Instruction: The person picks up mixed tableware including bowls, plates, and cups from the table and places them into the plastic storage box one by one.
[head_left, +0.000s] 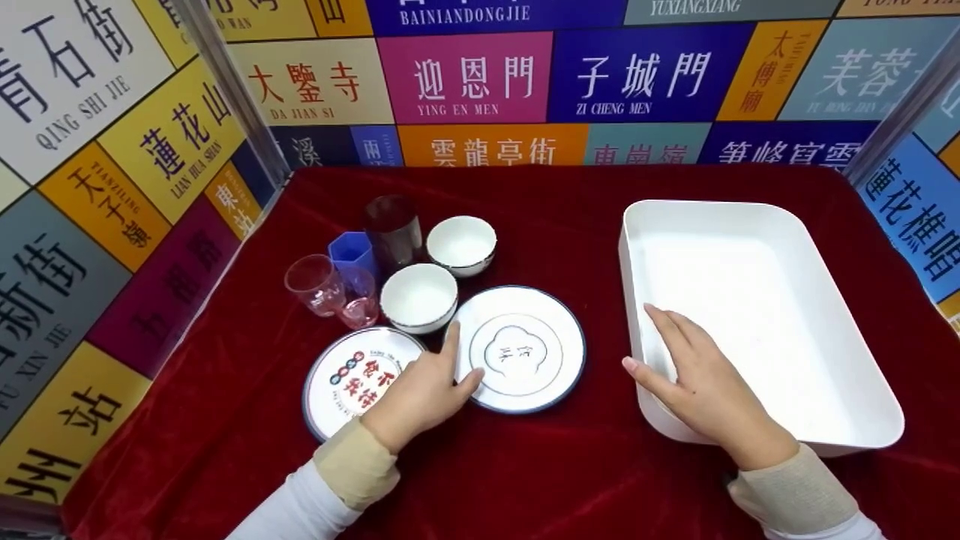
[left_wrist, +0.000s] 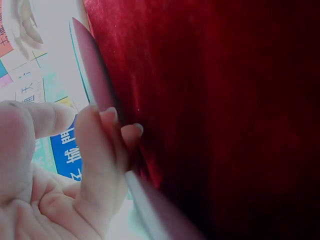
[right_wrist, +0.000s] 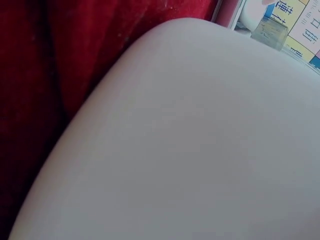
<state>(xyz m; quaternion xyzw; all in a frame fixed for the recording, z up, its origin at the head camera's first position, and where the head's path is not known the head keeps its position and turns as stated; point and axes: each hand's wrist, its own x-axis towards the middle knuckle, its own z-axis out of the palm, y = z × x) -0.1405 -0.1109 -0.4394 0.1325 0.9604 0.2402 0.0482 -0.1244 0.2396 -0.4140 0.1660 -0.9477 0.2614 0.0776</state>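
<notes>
My left hand (head_left: 424,394) is at the near left rim of a white blue-rimmed plate (head_left: 559,352), index finger and thumb extended. In the left wrist view, its fingertips (left_wrist: 94,117) meet or nearly meet that plate's edge (left_wrist: 87,65), the thumb apart from them. Partly under this hand in the head view is another plate (head_left: 330,401) with red characters. My right hand (head_left: 705,386) is over the near left side of a white rectangular tub (head_left: 780,300), fingers fairly straight, thumb toward the outside; contact is unclear. The tub's wall (right_wrist: 175,125) fills the right wrist view.
Two white bowls (head_left: 420,296) stand behind the plates. Left of them are a dark tumbler (head_left: 394,232), a blue hexagonal cup (head_left: 351,251) and two pinkish clear cups (head_left: 360,304). Red cloth (head_left: 555,480) covers the table, with printed panels (head_left: 465,75) around it.
</notes>
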